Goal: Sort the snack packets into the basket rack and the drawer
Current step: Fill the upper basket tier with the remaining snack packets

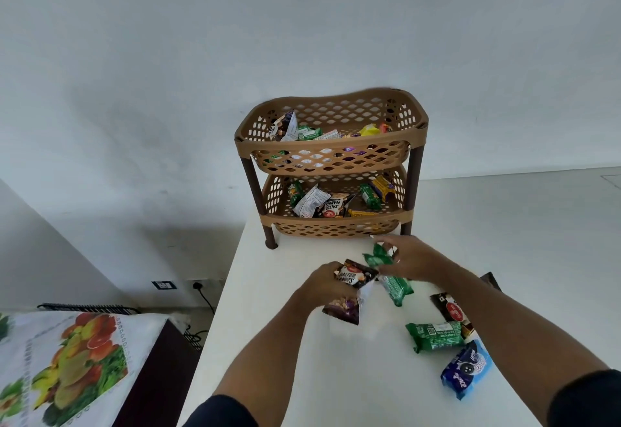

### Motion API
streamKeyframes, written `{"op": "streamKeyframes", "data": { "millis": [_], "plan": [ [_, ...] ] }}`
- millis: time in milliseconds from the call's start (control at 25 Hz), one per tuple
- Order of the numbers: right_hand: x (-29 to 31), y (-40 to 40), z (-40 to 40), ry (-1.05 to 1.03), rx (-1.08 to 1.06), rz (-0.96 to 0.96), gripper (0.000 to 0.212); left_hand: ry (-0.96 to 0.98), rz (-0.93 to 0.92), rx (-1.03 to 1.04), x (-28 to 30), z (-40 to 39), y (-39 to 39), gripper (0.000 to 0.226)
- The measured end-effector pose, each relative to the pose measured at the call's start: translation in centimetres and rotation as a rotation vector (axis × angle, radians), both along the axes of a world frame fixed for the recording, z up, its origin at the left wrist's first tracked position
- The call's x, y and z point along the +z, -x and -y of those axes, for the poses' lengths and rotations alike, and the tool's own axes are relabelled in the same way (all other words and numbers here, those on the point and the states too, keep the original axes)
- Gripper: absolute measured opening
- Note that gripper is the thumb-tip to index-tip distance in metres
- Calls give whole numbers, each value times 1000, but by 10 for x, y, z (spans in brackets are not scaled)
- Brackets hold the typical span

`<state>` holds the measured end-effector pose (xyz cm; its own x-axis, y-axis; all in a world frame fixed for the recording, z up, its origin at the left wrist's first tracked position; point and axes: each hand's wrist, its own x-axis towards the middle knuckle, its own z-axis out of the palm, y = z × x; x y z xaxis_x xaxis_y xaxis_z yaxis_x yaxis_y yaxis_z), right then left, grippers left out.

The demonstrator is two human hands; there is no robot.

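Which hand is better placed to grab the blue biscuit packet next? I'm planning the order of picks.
The right hand, probably. The blue biscuit packet lies on the right of the table, beside the right forearm; the left hand grips a peanut packet farther left.

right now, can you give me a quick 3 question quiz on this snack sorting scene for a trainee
1. True or false: both tiers of the basket rack already hold packets.
2. Multiple choice: what does the right hand pinch? A) a blue biscuit packet B) a green packet C) a yellow bar
3. Fill in: the left hand grips a packet printed "salted ____".

Key:
1. True: packets lie in the top and bottom baskets.
2. B: the green packet; the blue biscuit packet lies untouched on the white table.
3. Peanuts: the salted peanuts packet, like one in the lower basket.
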<state>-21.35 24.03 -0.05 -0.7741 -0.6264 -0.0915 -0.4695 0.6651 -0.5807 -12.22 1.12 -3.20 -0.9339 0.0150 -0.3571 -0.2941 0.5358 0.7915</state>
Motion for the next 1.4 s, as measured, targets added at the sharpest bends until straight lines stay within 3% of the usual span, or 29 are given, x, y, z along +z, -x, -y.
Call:
{"op": "streamKeyframes", "data": {
  "millis": [80, 200, 360, 560, 840, 1000, 1080, 1160, 1280, 1400],
  "plan": [
    [14, 3, 2, 188, -53, 42, 68, -117, 4, 88, 14, 6, 3, 24],
    [39, 8, 5, 393, -70, 94, 65, -162, -49, 138, 35, 17, 9, 42],
    [94, 11, 12, 497, 4, 60, 60, -221, -190, 137, 84, 29, 17, 23],
    [173, 17, 23, 594, 97, -113, 54, -309, -442, 238, 159, 37, 33, 30],
    [236, 29, 35, 790, -25, -281, 42, -336, -728, 377, 250, 40, 64, 17],
    [238, 39, 47, 712, -312, -488, 44, -192, -788, 490, 274, 53, 95, 32],
    [233, 47, 53, 622, -456, -559, 47, -101, -784, 505, 278, 57, 108, 24],
    [228, 59, 60, 607, -505, -549, 48, 6, -776, 522, 275, 61, 120, 19],
    [222, 84, 68, 625, -529, -517, 48, 198, -756, 500, 263, 71, 139, 46],
    [220, 102, 74, 601, -579, -465, 48, 391, -705, 463, 253, 83, 157, 49]
  ]
}}
